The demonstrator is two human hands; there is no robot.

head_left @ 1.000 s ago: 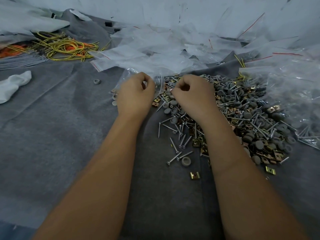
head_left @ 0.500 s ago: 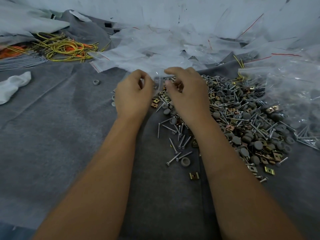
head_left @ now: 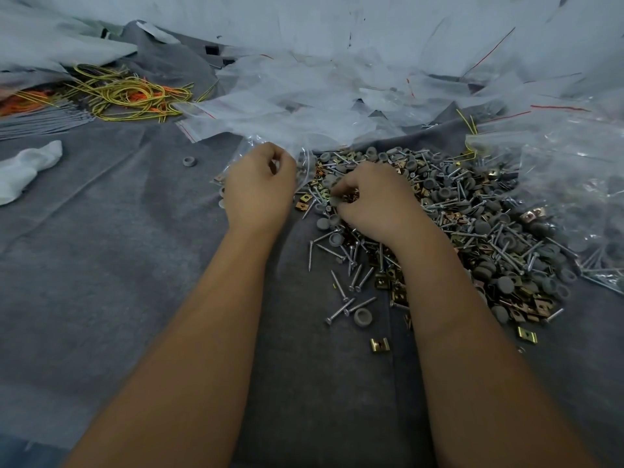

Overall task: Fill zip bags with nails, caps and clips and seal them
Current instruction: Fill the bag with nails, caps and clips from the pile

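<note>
A clear zip bag lies at the near edge of the bag heap, and my left hand grips its mouth with curled fingers. To the right spreads a pile of silver nails, grey caps and brass clips on the grey cloth. My right hand sits on the pile's left edge with its fingers curled, pinching small pieces, among them what looks like a grey cap. What is inside the bag is hidden by my left hand.
A heap of empty clear zip bags covers the back. Filled bags lie at the right. Yellow and orange cords lie at the back left, a white rag at the left, a stray grey cap nearby.
My right hand left the bag's mouth and dropped back down onto the pile, where it now pinches parts. My left hand stayed at the bag.
</note>
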